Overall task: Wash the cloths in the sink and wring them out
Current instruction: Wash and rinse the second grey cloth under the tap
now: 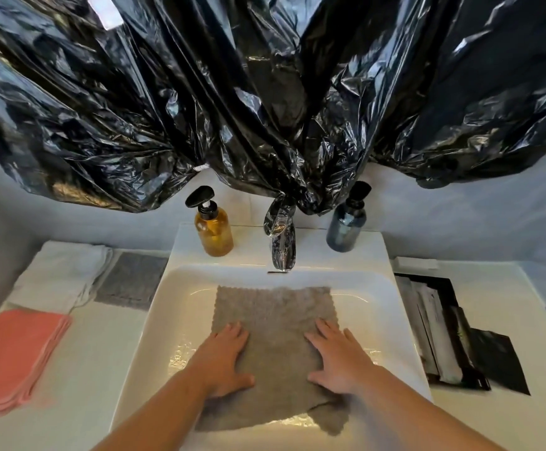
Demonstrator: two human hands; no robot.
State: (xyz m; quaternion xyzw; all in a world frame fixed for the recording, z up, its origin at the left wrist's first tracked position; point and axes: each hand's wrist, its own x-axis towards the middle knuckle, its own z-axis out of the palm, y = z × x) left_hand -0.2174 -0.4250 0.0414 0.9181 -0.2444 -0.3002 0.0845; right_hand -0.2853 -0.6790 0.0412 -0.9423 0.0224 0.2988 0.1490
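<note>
Faucet [281,245] wrapped in black plastic [265,92], spout hidden. Sink [154,307] holds water and grey cloth [275,317], spread flat. Left hand [223,359] and right hand [340,356] press it, fingers straight.

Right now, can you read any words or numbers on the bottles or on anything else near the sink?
No text can be read anywhere in this view.
amber bottle: no label shows.
dark bottle: no label shows.
dark packets on the right: any print is too blurred to read.
white patch at top left: looks blank.
</note>
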